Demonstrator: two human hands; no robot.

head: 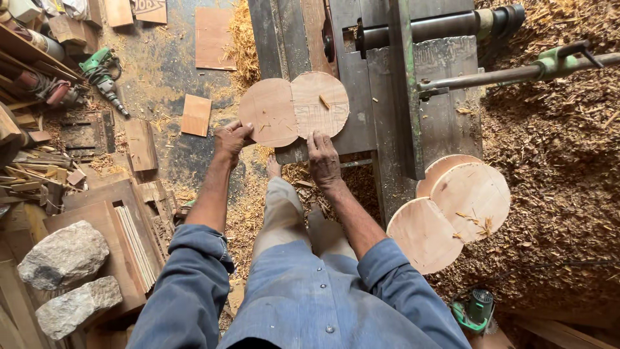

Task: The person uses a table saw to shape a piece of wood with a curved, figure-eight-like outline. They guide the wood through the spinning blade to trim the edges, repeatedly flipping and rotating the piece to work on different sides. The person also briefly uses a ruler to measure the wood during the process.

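On machine bed [387, 97], both hands open: left hand [232, 137] & right hand [323, 158] flat, prob. touching wooden discs [294, 110].

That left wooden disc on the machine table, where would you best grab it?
Probably by the rim of the left wooden disc, from the near left. It lies flat, its left and near edge jutting past the machine table, so fingers can curl under. The left hand already touches that edge. The right side abuts the right disc, which the right hand touches.
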